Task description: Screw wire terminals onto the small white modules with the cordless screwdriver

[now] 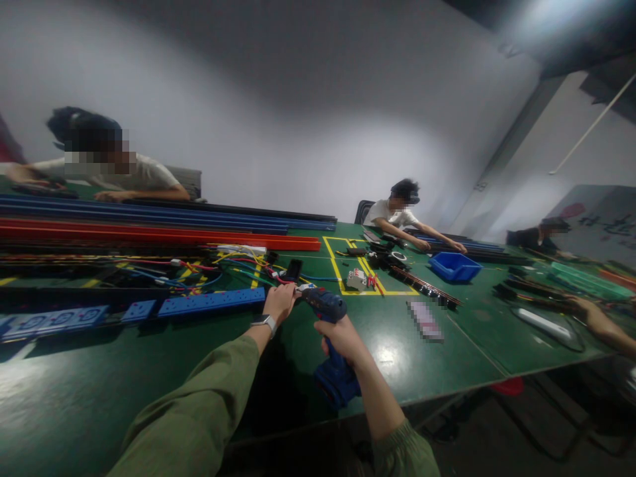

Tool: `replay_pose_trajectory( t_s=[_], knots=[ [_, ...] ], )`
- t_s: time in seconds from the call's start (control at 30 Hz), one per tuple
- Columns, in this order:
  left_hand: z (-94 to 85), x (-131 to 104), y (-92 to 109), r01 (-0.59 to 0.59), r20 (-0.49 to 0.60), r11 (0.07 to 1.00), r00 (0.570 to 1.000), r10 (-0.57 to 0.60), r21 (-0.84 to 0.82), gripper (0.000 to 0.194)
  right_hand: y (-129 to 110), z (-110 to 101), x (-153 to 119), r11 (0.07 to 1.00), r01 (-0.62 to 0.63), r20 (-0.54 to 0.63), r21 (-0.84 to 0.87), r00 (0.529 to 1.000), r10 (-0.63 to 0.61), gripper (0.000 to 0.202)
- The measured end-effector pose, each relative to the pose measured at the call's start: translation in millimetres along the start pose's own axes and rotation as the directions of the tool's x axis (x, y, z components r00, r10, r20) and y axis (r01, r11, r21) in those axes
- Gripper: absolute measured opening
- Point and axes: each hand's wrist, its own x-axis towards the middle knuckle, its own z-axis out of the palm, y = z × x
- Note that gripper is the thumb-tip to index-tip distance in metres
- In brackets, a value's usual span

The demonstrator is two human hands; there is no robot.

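Note:
My right hand (pixel 339 336) is wrapped round the grip of a blue cordless drill (pixel 325 303), whose nose points left. My left hand (pixel 281 301), with a watch on the wrist, is closed at the drill's tip, beside the right end of a long blue socket strip (pixel 213 302); what its fingers pinch is too small to make out. Loose coloured wires (pixel 238 262) lie just behind the left hand, and a small black part (pixel 294 270) stands by its fingertips.
Long red (pixel 149 233) and blue rails (pixel 149 215) lie across the green table (pixel 387 371). A grey block (pixel 356 279), a blue bin (pixel 454 266) and a pixelated flat item (pixel 424 320) are to the right. Several people work around the table.

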Motion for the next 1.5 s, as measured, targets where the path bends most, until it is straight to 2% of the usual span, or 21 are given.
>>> replay_pose_trajectory(
  t_s=[0.2, 0.4, 0.6, 0.7, 0.87, 1.23, 1.5],
  knots=[
    [4.2, 2, -3, -0.004, 0.000, 0.999, 1.000, 0.004, -0.034, 0.024, -1, 0, -1, 1.000, 0.008, 0.010, 0.010, 1.000, -0.008, 0.030],
    [10.1, 5, -8, -0.045, -0.010, 0.980, 0.999, 0.044, -0.194, 0.019, -1, 0, -1, 1.000, -0.005, -0.013, 0.004, 1.000, 0.005, 0.026],
    [15.4, 7, -10, -0.031, -0.015, 0.953, 1.000, 0.027, -0.303, 0.016, 0, 0, -1, 1.000, 0.000, 0.005, 0.002, 1.000, 0.000, 0.026],
    [16.6, 7, -10, -0.052, -0.035, 0.948, 0.998, 0.043, -0.315, 0.014, -1, 0, -2, 1.000, 0.001, 0.005, -0.001, 1.000, -0.001, 0.032],
    [16.2, 7, -10, -0.071, -0.046, 0.951, 0.997, 0.060, -0.300, 0.013, -2, 1, -2, 1.000, 0.000, -0.008, 0.002, 1.000, 0.000, 0.028],
    [14.6, 7, -7, -0.034, -0.027, 0.949, 0.999, 0.026, -0.313, 0.015, -5, 0, -4, 1.000, 0.003, 0.006, -0.016, 1.000, -0.003, 0.032],
    [18.8, 7, -11, -0.081, -0.070, 0.952, 0.996, 0.063, -0.297, 0.016, -4, -1, -4, 1.000, 0.007, 0.021, -0.015, 1.000, -0.006, 0.031]
  ],
)
